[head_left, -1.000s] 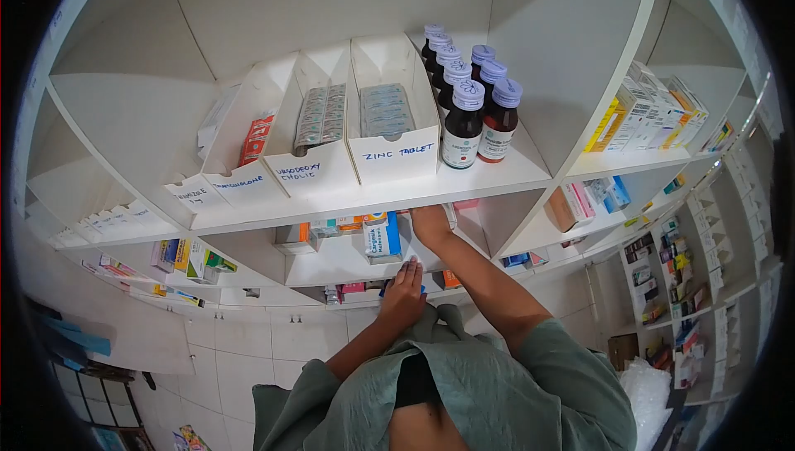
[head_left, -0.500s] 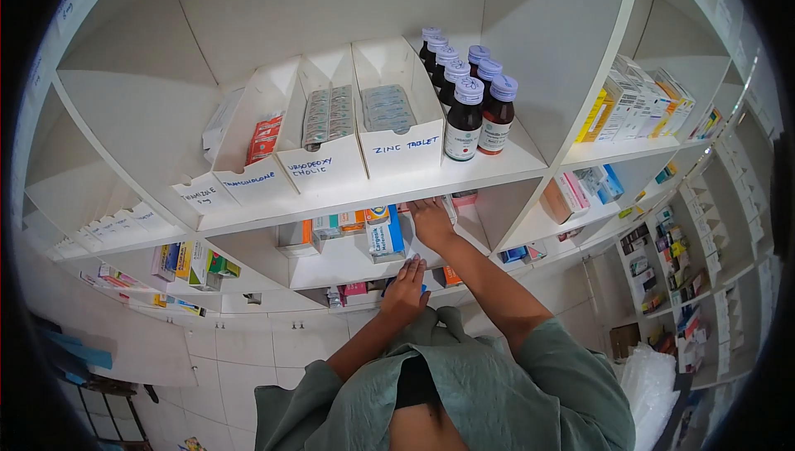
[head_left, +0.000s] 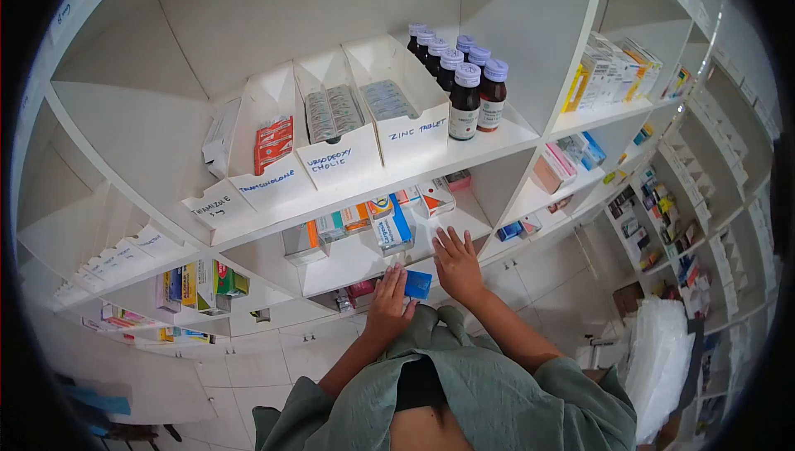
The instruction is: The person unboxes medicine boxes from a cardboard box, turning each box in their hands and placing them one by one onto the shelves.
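Blue box lies just beside the left hand, at its 2 o'clock, below the front edge of the middle shelf. That hand's fingers lie nearly together; I cannot tell whether they pinch the box or merely overlap it. The right hand, at the box's 2 o'clock, has its fingers spread around nothing visible.

If the box is held from one side only, it could twist loose and drop. A sweep of the right hand toward 10 o'clock might knock the Cargesik box, which stands near the shelf's front. Reaching to 12 o'clock, knuckles could strike the edge of the upper shelf and jar the bottles above.

The divider bounds the right hand at 1 o'clock; freer room lies toward 4 o'clock.
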`<act>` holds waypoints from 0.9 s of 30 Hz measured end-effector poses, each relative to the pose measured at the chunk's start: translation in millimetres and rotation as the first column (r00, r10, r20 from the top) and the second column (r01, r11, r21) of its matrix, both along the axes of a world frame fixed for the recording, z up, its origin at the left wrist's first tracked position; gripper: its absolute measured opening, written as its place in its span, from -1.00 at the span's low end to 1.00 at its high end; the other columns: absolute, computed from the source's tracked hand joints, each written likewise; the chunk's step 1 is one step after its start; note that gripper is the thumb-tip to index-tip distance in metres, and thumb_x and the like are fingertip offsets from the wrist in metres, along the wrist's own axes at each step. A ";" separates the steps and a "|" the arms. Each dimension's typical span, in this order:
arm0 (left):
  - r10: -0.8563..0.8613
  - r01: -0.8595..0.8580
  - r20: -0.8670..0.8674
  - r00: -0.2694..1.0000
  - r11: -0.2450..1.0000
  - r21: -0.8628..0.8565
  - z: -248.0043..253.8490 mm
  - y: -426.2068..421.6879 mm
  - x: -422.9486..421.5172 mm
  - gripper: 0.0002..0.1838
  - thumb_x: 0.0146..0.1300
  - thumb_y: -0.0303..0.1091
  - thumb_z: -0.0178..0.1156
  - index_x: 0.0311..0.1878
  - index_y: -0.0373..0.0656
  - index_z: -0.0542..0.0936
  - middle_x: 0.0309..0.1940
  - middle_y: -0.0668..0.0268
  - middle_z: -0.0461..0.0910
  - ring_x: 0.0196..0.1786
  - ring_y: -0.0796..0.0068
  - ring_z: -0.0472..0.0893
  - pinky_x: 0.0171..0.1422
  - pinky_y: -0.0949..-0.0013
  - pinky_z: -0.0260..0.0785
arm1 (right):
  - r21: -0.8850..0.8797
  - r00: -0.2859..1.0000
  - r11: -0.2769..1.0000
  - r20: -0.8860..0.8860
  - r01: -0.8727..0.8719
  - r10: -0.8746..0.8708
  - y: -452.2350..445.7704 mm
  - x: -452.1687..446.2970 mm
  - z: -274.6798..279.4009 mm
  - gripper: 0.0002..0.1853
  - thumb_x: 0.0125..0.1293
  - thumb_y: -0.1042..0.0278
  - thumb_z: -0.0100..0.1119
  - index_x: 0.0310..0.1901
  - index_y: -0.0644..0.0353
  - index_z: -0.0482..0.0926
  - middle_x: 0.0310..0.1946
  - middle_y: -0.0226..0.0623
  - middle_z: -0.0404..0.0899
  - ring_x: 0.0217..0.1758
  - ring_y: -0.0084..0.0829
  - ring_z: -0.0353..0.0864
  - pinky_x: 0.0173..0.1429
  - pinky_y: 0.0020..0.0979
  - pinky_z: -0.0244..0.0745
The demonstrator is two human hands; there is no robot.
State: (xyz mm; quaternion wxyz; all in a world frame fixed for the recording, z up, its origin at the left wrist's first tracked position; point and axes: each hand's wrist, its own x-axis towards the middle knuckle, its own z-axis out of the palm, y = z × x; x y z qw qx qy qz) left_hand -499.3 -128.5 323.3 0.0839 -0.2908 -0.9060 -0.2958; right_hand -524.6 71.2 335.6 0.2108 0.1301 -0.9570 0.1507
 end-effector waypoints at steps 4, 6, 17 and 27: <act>-0.018 0.021 0.052 0.998 0.998 -0.056 6.8 -27.6 9.3 -0.23 0.08 -0.29 0.23 0.34 -0.35 0.19 0.41 -0.03 0.08 0.47 -0.02 0.06 0.46 -0.11 -0.08 | -0.003 0.995 0.996 0.053 0.085 -0.085 -16.9 38.1 -1.5 -0.53 0.14 0.40 0.14 0.13 0.29 0.45 0.30 -0.12 0.27 0.43 -0.10 0.12 0.48 0.08 -0.14; -0.024 0.031 0.077 0.997 0.995 -0.100 6.9 -42.5 14.4 -0.22 0.10 -0.26 0.20 0.36 -0.35 0.16 0.42 -0.03 0.05 0.49 -0.01 0.00 0.48 -0.10 -0.16 | -0.008 0.990 0.992 0.068 0.125 -0.124 -28.6 54.8 -1.6 -0.54 0.16 0.38 0.12 0.13 0.30 0.44 0.30 -0.12 0.27 0.44 -0.10 0.10 0.48 0.09 -0.17; -0.113 0.129 0.089 0.990 0.970 -0.204 4.8 -123.5 56.3 -0.20 0.12 -0.22 0.17 0.38 -0.34 0.12 0.44 0.00 -0.01 0.50 0.03 -0.06 0.50 -0.10 -0.25 | -0.041 0.948 0.950 0.078 0.311 -0.307 -99.8 133.1 -4.1 -0.52 0.12 0.39 0.18 0.13 0.27 0.46 0.29 -0.16 0.29 0.43 -0.13 0.13 0.47 0.08 -0.14; -0.135 0.170 0.155 0.979 0.955 -0.243 -6.8 -202.1 118.2 -0.20 0.13 -0.21 0.17 0.39 -0.34 0.11 0.44 0.01 -0.02 0.51 0.02 -0.08 0.49 -0.14 -0.28 | -0.034 0.937 0.940 0.108 0.338 -0.333 -184.3 212.0 -10.5 -0.53 0.13 0.38 0.16 0.12 0.29 0.45 0.28 -0.11 0.29 0.42 -0.09 0.13 0.47 0.11 -0.13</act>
